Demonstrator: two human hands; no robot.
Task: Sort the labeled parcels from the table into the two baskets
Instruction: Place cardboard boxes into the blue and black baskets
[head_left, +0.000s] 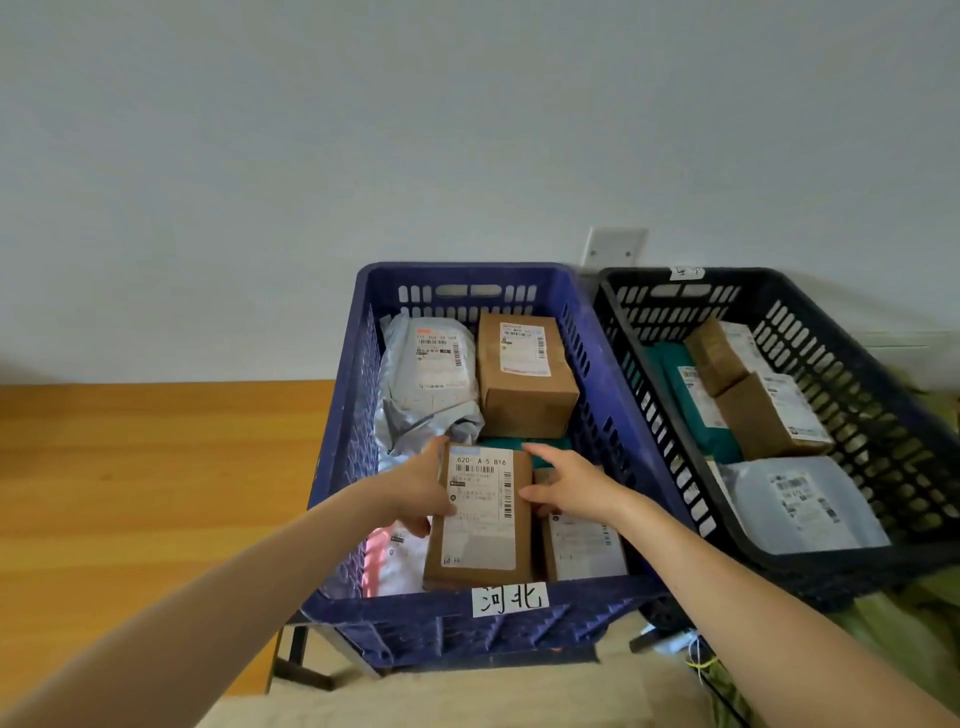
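In the near end of the blue basket sits a brown box, which our left hand grips by its left edge while our right hand rests against its right edge with loose fingers, the black basket standing just beside on the right.

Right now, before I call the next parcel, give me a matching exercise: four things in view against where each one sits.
Things
1. brown box marked 620
2. grey mailer
3. white mailer
4. handwritten tag

Places
A. near end of the black basket
B. front rim of the blue basket
C. far left corner of the blue basket
D. near end of the blue basket, between the left hand and right hand

Pairs: 1-D, 2-C, 3-A, 4-B
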